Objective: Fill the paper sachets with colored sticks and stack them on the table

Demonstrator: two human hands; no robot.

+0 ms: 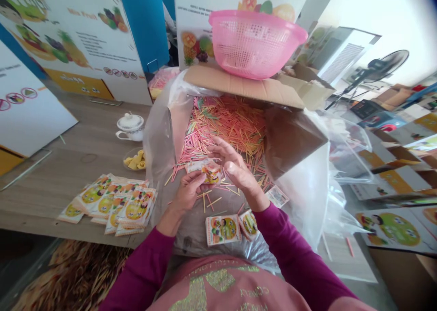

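My left hand is closed on a small printed packet, with the thumb across its front. Just to the right of the packet's top, my right hand is held up with its fingers apart and nothing visible in them. Behind both hands, a cardboard box lined with clear plastic holds a heap of thin pink, orange and yellow sticks. Several loose sticks lie below the hands. Nearer my body are a printed packet and a second one beside it.
Overlapping flat packets lie on the table at the left. Behind them stand a small dish of yellow pieces and a lidded white cup. A pink basket sits on the box's back flap. Printed cartons surround the table.
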